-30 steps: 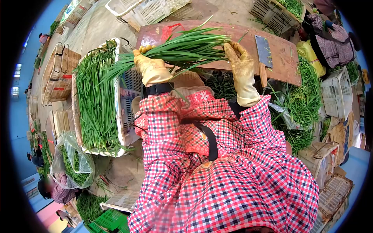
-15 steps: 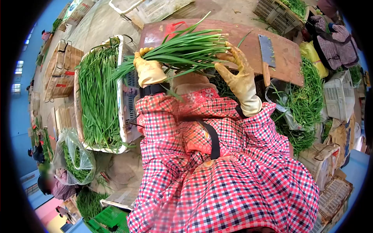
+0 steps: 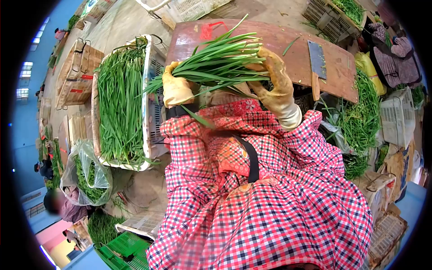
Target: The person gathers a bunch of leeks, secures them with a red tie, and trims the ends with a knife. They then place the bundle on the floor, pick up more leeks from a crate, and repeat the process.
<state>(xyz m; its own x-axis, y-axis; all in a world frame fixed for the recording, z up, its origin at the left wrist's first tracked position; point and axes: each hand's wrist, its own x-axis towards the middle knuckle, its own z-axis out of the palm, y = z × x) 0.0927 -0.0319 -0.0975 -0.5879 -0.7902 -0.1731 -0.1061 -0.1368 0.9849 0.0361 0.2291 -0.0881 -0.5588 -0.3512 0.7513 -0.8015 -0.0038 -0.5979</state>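
Note:
Yellowed work gloves cover both my hands. My left hand [image 3: 177, 86] is closed round the leafy part of a bunch of garlic chives [image 3: 220, 58], holding it sideways above my lap. At the pale stem ends on the right, my right hand [image 3: 280, 85] cups the bunch, fingers above and thumb below. The palm side of that grip is partly hidden. Beyond the bunch lies a reddish-brown board [image 3: 288, 40]. On its right part rests a cleaver [image 3: 317, 60] with a wooden handle.
A white crate [image 3: 148, 108] packed with chives [image 3: 119, 103] stands on my left. Loose greens [image 3: 362, 117] are heaped on my right. A plastic bag of greens [image 3: 87, 175] sits at lower left. A red strip [image 3: 207, 31] lies on the board. Another person [image 3: 396, 56] is at upper right.
My right hand has closed in on the stem ends, its fingers earlier spread wider beside them. My left hand keeps hold of the bunch. The whole view has shifted slightly.

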